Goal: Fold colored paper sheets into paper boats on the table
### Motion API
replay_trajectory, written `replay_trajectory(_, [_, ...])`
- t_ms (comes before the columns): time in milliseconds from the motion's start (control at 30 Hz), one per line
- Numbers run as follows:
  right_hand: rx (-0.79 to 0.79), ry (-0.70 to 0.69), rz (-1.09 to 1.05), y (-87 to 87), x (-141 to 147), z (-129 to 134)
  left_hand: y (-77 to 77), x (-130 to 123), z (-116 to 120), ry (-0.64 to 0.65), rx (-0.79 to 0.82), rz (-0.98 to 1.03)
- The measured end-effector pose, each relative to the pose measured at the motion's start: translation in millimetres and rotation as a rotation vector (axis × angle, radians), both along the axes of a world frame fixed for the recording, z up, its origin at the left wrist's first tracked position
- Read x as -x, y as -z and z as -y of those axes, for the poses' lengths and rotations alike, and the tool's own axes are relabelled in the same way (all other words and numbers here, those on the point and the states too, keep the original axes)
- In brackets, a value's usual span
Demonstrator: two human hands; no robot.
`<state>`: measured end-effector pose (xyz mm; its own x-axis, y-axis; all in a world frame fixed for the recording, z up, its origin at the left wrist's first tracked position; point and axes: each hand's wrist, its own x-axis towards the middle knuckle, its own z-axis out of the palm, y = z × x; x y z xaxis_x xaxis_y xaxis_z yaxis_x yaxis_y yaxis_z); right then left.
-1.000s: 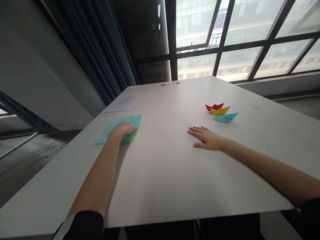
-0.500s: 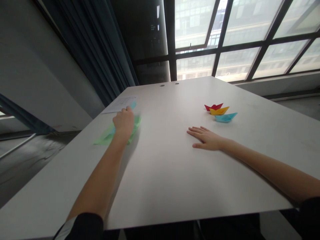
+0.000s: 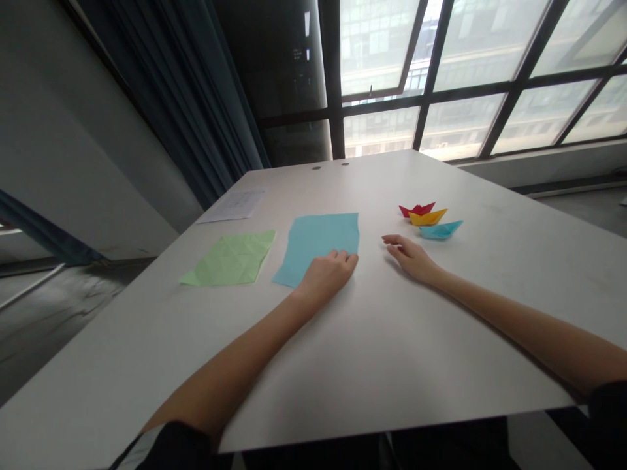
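Observation:
A light blue sheet of paper (image 3: 321, 235) lies at mid-table, its near left corner slightly bent. My left hand (image 3: 328, 274) grips its near right edge, fingers curled together; the fingertips are partly hidden. To the right, apart from the sheet, my right hand (image 3: 409, 258) rests on the table with thumb and fingers parted, holding nothing. Just beyond it stand three folded paper boats in a row: a red boat (image 3: 416, 209), a yellow boat (image 3: 428, 217) and a blue boat (image 3: 441, 230). A creased green sheet of paper (image 3: 230, 258) lies left of the blue one.
A white printed sheet (image 3: 232, 205) lies near the left edge of the white table (image 3: 372, 365). Two round dark spots (image 3: 316, 168) show at the table's far end. Beyond are a blue curtain (image 3: 215, 98) and large windows (image 3: 382, 124).
My left hand has moved right from above the green sheet, bringing the blue sheet to mid-table. The green sheet is now uncovered. My right hand has shifted slightly, its fingers less spread.

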<state>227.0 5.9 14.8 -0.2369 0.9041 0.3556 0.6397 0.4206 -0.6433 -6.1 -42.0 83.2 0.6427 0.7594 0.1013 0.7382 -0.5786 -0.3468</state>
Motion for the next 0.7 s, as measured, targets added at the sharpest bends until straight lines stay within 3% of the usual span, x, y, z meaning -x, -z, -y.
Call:
replay_trajectory(133, [0.011, 0.058, -0.151, 0.3, -1, -4, 4.6, -5, 11, 0.281, 0.109, -0.047])
replay_trajectory(333, [-0.016, 0.142, -0.219, -1.5, -8, -13, 10.7, -6, 19, 0.381, 0.185, -0.03])
replay_trajectory(400, [-0.056, 0.068, -0.094, -3.0, -10, -13, 12.1, -6, 19, 0.413, 0.213, -0.011])
replay_trajectory(567, [-0.116, -0.277, 0.301, -4.9, -13, -9, 12.9, -4, 19, 0.454, 0.255, 0.044])
replay_trajectory(700, [-0.076, -0.371, 0.428, -5.1, -17, -6, 11.0, -1, 14, 0.432, 0.315, 0.078])
